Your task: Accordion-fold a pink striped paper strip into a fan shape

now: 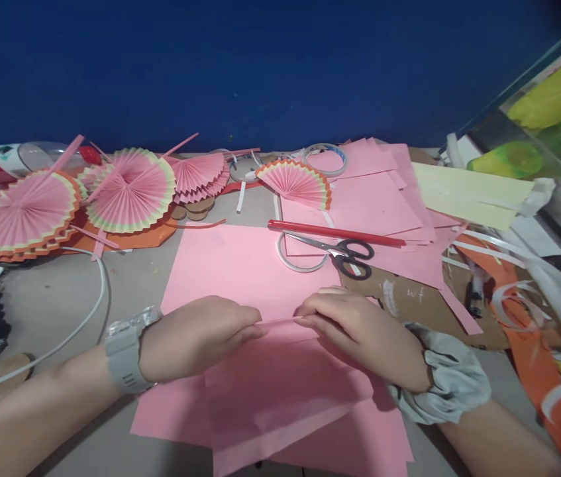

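Note:
My left hand (205, 334) pinches the far edge of a pink paper sheet (280, 391), thumb and fingers pressed together. On the same edge, to the right, my right hand (350, 331) is closed in a pinch too. A narrow strip along that edge looks folded between the two hands. The near part of the sheet hangs tilted toward me, over more pink paper (230, 265) lying flat. Beyond my right hand lie black-handled scissors (344, 255), a roll of white tape (305, 265) and a red stick-like rod (334, 232).
Pleated paper fans (131, 192) lie at the back left beside a plastic bottle (26, 162). A small fan (297, 182) and stacked pink paper (374, 199) are behind the scissors. Orange strips (523, 331) lie right; a white cable (99, 291) curves at left. A blue wall (260, 73) closes the back.

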{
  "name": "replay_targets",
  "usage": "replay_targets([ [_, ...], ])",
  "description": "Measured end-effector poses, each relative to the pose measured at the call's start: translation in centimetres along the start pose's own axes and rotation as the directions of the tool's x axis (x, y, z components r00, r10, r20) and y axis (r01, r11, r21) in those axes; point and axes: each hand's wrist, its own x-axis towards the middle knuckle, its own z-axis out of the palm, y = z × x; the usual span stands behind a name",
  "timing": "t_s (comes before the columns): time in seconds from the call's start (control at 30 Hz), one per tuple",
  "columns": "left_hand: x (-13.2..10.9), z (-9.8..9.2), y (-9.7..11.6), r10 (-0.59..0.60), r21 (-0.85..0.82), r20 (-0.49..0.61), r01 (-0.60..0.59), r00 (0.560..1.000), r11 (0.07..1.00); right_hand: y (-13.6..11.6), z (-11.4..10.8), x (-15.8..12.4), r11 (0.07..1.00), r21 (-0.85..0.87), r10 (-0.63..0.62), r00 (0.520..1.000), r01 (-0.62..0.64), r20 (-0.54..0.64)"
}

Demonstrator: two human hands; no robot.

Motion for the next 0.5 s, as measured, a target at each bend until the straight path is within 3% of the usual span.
replay_targets([
  [0.17, 0.1, -0.7, -0.2, 0.072, -0.139, 0.041, -0.065, 0.997, 0.988, 0.1, 0.0, 0.1, 1.000, 0.027, -0.006, 1.000, 0.007, -0.017],
  [0.3, -0.1, -1.0, -0.2, 0.117, -0.158, 0.047, -0.108, 0.992, 0.982, 0.0, -0.1, 0.1, 0.999, 0.034, -0.012, 1.000, 0.012, -0.002],
  [0.4, 0.0, -0.8, 0.1, 0.112, -0.067, 0.028, -0.110, 0.993, 0.992, -0.1, 0.0, 0.2, 1.000, 0.010, -0.004, 1.000, 0.004, 0.013],
  [0.5, 0.4, -0.2, 1.0, 0.005, 0.122, -0.077, 0.005, 0.997, 0.993, -0.2, 0.1, 0.3, 1.000, -0.010, 0.015, 1.000, -0.015, 0.005],
])
